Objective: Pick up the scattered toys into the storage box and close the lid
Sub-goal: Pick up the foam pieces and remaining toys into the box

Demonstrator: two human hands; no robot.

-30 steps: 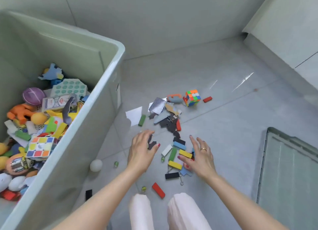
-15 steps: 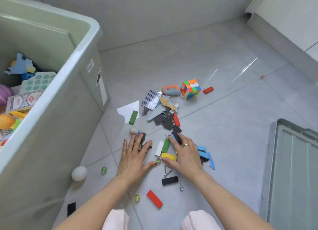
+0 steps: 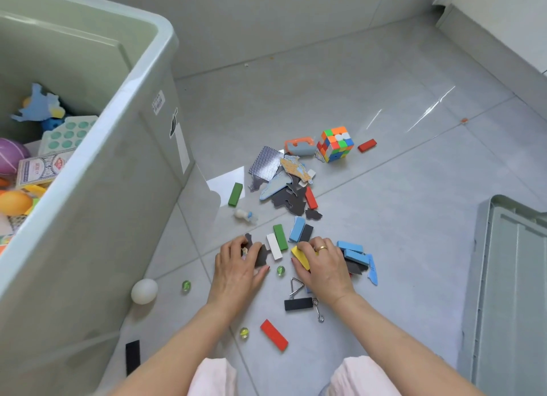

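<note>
Both hands down on the grey tiled floor [image 3: 384,218], gathering flat toy pieces.

Left hand [image 3: 236,265]: fingers curled onto a dark grey flat puzzle piece [image 3: 260,255], gripping it at the floor. Right hand [image 3: 324,262]: fingers curled round a yellow rectangular block [image 3: 300,256], with two light blue blocks [image 3: 352,252] just beside its outer edge. Between the hands: a white block [image 3: 273,246], a green block [image 3: 280,237] and a green glass marble [image 3: 280,270]. Near the wrists: a black block [image 3: 298,304], a red block [image 3: 273,335]. Farther out: a multicoloured puzzle cube [image 3: 336,143]. Pale green plastic storage box [image 3: 97,188] stands to the left, part-filled; its lid [image 3: 518,292] lies flat at right, well apart.
</note>
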